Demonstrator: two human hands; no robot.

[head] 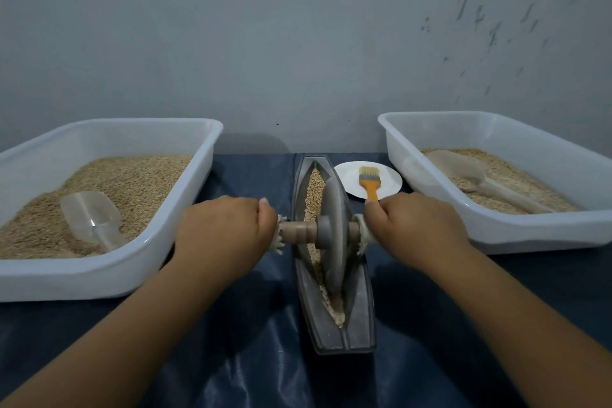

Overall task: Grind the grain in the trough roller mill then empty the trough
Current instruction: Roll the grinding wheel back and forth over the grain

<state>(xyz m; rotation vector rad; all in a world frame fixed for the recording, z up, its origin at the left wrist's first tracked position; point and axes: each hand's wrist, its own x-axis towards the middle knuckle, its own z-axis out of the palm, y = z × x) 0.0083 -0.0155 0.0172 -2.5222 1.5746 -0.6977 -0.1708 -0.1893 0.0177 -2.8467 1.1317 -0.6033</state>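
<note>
Both hands (225, 225) on roller axle (299, 231), grain (313, 195) seemingly half-ground.

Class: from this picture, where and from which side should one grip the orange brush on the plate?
Grip the brush by its orange handle, coming from the near side. It lies flat on the plate with bristles toward the wall and the handle pointing toward the person, its end reaching the plate's near rim. The right hand is closest, though it now grips the roller's axle.
</note>
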